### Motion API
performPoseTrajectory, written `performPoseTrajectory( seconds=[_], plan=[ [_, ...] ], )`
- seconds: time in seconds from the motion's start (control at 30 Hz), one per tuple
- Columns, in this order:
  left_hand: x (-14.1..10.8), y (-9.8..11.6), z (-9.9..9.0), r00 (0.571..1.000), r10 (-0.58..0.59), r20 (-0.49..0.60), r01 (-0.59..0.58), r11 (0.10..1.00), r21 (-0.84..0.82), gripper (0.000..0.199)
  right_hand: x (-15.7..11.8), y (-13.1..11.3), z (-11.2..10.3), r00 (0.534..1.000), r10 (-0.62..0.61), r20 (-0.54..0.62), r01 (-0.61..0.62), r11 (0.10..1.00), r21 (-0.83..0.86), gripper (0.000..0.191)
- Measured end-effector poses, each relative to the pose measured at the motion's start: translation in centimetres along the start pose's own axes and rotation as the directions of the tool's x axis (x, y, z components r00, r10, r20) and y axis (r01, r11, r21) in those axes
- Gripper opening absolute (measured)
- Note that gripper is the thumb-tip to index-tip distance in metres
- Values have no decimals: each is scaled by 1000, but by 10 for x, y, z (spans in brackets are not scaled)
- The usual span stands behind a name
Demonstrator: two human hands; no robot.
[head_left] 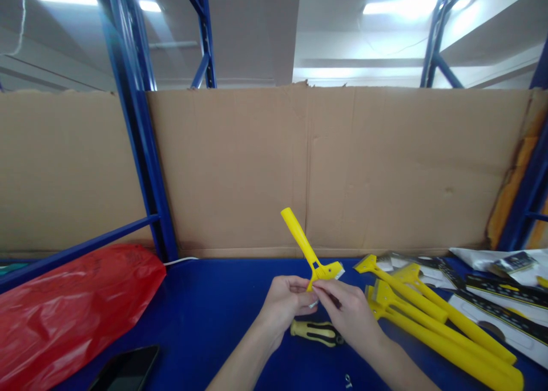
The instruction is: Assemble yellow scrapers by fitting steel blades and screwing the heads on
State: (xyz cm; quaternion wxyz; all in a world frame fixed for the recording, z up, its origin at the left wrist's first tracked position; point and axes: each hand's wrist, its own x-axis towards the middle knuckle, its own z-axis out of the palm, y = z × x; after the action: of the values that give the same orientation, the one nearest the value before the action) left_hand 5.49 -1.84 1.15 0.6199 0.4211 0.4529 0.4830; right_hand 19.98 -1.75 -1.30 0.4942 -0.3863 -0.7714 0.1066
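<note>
A yellow scraper [302, 240] is held up in front of me, its handle pointing up and to the left and its wide blade head low. My left hand [285, 302] is closed on the left side of the head. At the head's lower edge, the fingers of my right hand [349, 305] are pinched together; whether a small part sits between them is hidden. Below my hands a screwdriver [314, 332] with a yellow and black handle lies on the blue table [201, 317]. Small metal pieces [348, 381] lie near the front edge.
Several more yellow scrapers [454, 345] are piled on the right, beside black and white packages [505, 317]. A red plastic bag [85, 305] and a phone [126, 368] lie on the left. Cardboard [240, 168] and blue rack posts [148, 151] stand behind.
</note>
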Motion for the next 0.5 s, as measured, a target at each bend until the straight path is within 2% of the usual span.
performPoseTrajectory(
  seconds=[0.3,0.5],
  plan=[
    [-2,0,3,999,-17,-30,18,1000,14,31,5,-5,-1,971,194,136,-210,972,110,15],
    [-2,1,2,1000,5,-21,-4,999,49,29,5,-9,-2,950,256,180,-288,941,178,16]
  ],
)
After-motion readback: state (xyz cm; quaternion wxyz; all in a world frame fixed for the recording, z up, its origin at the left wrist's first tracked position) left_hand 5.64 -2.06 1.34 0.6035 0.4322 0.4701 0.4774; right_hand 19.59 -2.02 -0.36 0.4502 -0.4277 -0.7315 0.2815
